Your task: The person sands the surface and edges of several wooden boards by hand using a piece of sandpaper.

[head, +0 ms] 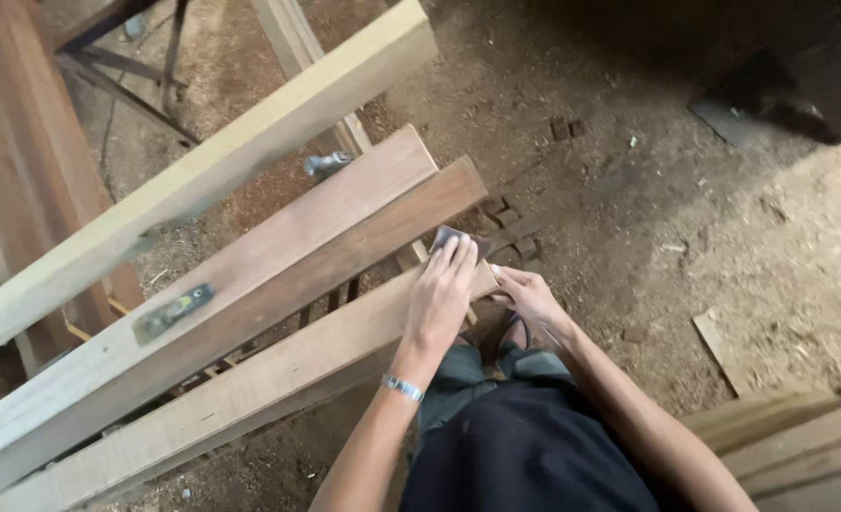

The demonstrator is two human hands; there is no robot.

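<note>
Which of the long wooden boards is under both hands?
The nearest, lowest board: left hand presses sandpaper on its end, right hand grips that end.
</note>
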